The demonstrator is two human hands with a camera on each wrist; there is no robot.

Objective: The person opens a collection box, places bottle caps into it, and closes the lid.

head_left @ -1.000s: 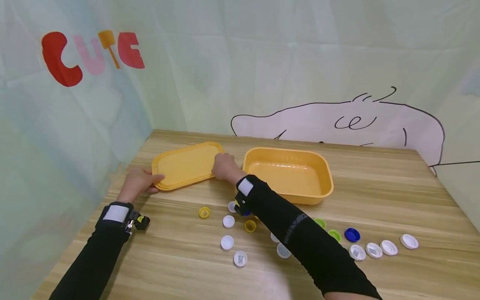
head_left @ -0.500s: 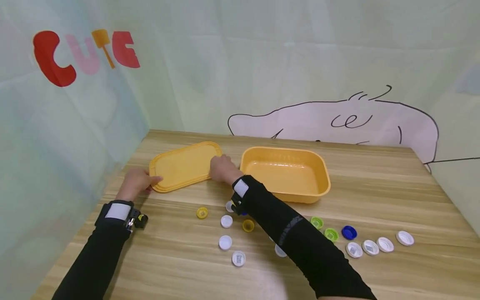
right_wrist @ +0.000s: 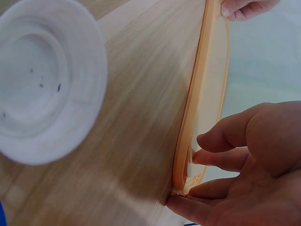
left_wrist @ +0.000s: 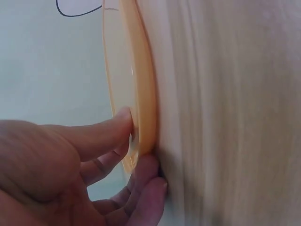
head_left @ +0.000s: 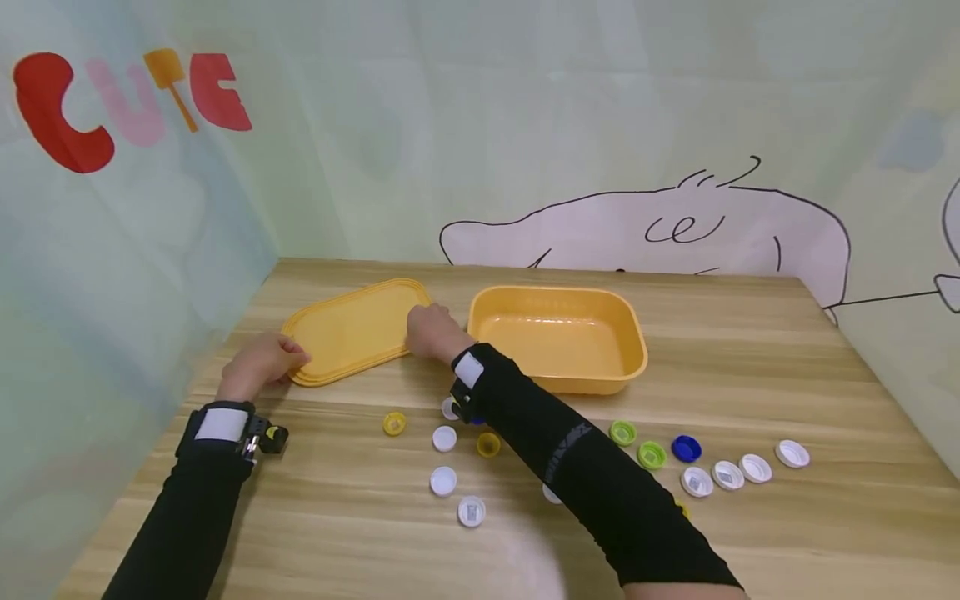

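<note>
A flat yellow lid with rounded ends lies on the wooden table, left of a yellow tub. At its left end my left hand pinches the rim; the left wrist view has the thumb on the upper face and other fingers at the lower edge. My right hand holds the opposite end. Seen from the right wrist, fingertips curl round that edge, while the thumb is over the lid, its contact unclear. In the head view most of the right fingers are hidden behind the hand.
Several bottle caps lie nearer me: white, yellow, green and blue. My right forearm passes over the middle ones and hides some. A printed cloth walls the table's back and left.
The head view has turned slightly right, so everything sits further left in it. Both hands stay at the two ends of the lid, with little visible movement against the table.
</note>
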